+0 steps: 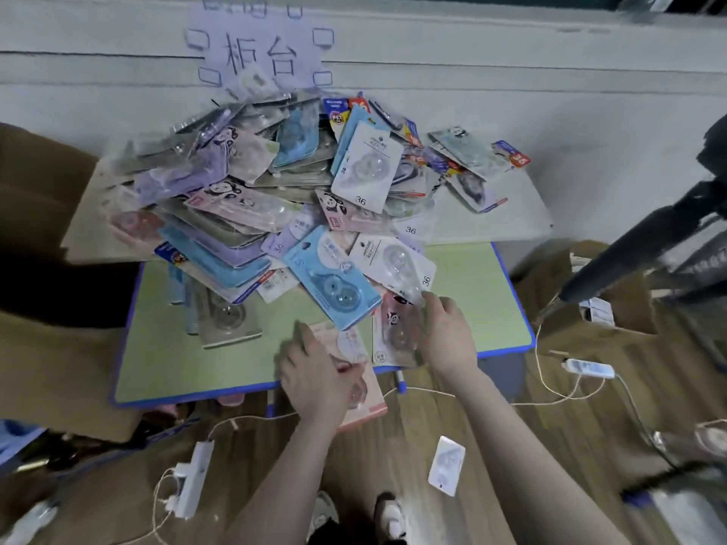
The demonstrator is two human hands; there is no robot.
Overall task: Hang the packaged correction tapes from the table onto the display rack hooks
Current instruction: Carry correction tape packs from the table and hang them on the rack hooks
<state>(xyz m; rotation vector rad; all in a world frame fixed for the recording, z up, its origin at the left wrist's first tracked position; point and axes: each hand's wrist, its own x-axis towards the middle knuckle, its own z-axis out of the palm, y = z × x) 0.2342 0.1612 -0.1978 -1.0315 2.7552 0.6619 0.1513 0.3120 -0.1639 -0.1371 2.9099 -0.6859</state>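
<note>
A large heap of packaged correction tapes (275, 190) covers the green table (189, 356) with its blue edge. My left hand (314, 379) grips a pink package (354, 348) that overhangs the table's front edge. My right hand (444, 328) reaches into the front of the heap, fingers curled at the lower corner of a white package marked 36 (397, 265), with a panda-print package (393, 332) lying under the palm. A blue package (334, 277) lies between the two hands. No display rack is in view.
One white package (446, 464) lies on the wooden floor by my feet. Power strips (192, 477) (590, 367) and cables trail over the floor. Cardboard boxes (51, 214) stand left and right of the table. Dark tripod legs (649, 238) slant in at the right. A paper sign (259, 53) hangs on the wall.
</note>
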